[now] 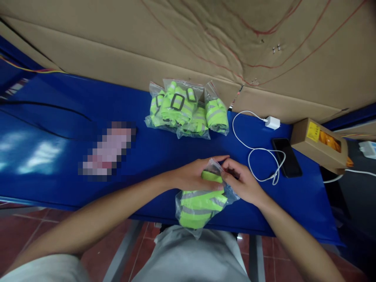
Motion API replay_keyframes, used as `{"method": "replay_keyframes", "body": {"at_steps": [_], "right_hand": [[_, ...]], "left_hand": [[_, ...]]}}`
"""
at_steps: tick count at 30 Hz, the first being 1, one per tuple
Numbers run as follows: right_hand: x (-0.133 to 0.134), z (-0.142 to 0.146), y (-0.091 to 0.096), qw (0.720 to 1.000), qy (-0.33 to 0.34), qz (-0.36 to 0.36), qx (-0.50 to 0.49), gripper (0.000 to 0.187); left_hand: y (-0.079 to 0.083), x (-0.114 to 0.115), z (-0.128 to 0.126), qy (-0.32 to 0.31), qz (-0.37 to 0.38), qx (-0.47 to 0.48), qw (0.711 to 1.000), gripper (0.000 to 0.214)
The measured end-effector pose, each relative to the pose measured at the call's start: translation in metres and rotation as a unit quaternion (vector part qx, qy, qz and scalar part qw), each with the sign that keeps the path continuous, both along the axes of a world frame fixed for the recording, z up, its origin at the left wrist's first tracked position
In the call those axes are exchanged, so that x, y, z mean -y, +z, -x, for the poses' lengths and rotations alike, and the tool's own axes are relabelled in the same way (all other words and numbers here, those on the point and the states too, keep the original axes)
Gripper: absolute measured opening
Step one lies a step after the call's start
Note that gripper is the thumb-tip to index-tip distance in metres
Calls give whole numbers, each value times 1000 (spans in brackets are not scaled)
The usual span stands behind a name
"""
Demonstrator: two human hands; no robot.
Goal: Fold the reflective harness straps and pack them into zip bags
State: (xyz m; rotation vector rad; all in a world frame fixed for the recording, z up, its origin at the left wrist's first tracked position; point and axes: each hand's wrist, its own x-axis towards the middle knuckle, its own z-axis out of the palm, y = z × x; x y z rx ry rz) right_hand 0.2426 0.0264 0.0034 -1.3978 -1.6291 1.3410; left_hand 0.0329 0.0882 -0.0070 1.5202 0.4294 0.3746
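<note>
A clear zip bag (179, 203) holding a folded lime-yellow reflective vest (195, 219) with grey stripes lies at the table's front edge. My left hand (199, 176) reaches across its upper part, thumb over the vest and fingers behind, gripping the bag. At the bag's right upper edge, my right hand (239, 180) pinches the plastic between thumb and curled fingers. The bag's mouth points away from me; whether it is sealed I cannot tell.
Several bagged lime-yellow vests (179, 109) are heaped by the cardboard wall (117, 58). To the right are a white charger (272, 122) with its looped cable, a black phone (286, 156) and a cardboard box (319, 145). A blurred-out pinkish item (108, 150) lies left on the blue table (141, 156).
</note>
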Motion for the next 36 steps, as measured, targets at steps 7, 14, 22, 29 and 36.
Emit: {"method": "replay_keyframes", "body": {"at_steps": [7, 14, 22, 29, 36], "right_hand": [[3, 6, -1, 1000, -4, -26, 6, 19], [4, 12, -4, 999, -17, -6, -35, 21], [5, 10, -3, 999, -18, -31, -31, 21], [5, 10, -8, 995, -71, -64, -41, 23], [-14, -8, -6, 976, -171, -131, -29, 37]], "left_hand": [[-2, 4, 2, 11, -21, -60, 998, 109], [-1, 6, 1, -3, -9, -35, 999, 114], [1, 6, 2, -7, 16, -40, 999, 115], [4, 4, 4, -17, -4, -47, 999, 113], [21, -12, 9, -60, -24, -67, 996, 95]]}}
